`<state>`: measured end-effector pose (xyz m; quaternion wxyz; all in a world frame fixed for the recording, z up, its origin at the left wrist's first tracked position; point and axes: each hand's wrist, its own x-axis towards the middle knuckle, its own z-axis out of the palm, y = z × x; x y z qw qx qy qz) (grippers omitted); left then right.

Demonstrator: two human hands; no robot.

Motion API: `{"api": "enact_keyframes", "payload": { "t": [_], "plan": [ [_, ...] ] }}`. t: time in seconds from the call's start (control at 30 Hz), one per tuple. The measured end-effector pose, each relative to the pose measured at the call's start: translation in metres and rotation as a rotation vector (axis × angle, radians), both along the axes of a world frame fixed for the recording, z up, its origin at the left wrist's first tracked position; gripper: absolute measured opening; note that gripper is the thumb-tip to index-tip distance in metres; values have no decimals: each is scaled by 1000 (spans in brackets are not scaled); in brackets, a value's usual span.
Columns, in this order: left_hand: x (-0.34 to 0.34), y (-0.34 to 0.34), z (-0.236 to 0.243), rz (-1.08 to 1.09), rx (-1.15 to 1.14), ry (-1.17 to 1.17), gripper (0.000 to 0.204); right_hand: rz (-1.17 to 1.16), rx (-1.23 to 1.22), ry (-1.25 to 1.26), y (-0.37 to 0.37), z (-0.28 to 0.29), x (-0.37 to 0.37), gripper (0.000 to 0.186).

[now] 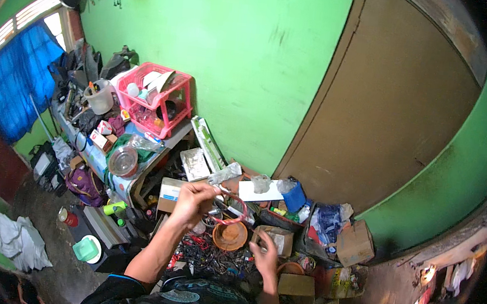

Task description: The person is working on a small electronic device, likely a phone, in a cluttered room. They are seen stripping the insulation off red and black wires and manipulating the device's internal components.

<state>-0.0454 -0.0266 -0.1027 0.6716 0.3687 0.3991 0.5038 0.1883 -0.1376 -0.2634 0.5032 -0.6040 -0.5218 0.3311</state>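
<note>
My left hand (193,200) is raised over the clutter, thumb and fingers pinched together. From its fingertips a red and pale cord (244,211) curves out to the right and bends back in a loop. Lower and to the right, my right hand (264,255) has its thumb and fingers apart, with nothing visible held in it. An orange bowl (229,236) lies between the hands, below the cord. Around it spreads a tangled heap of dark and red wires (202,250). An open cardboard box (279,241) stands just beyond my right hand.
A table at left bears a pink plastic rack (168,107) and a clear round container (123,161). Filled crates and a cardboard carton (355,243) line the wall below a brown door (383,101). A black speaker-like box (101,229) and white cloth (21,242) are at lower left.
</note>
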Motion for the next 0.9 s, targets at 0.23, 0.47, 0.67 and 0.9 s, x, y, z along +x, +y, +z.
{"api": "enact_keyframes", "payload": {
  "t": [0.23,0.47,0.67,0.9],
  "plan": [
    [18,-23,-8,-88,5,-27,15,264,168,385,35,99,-47,23],
    [7,-29,-5,-311,125,171,17,420,258,-34,69,113,-1,12],
    [15,-24,-1,-471,97,177,20,412,241,-237,75,160,19,13],
    [13,-22,-4,-486,284,256,18,442,110,-238,71,153,19,10]
  ]
}}
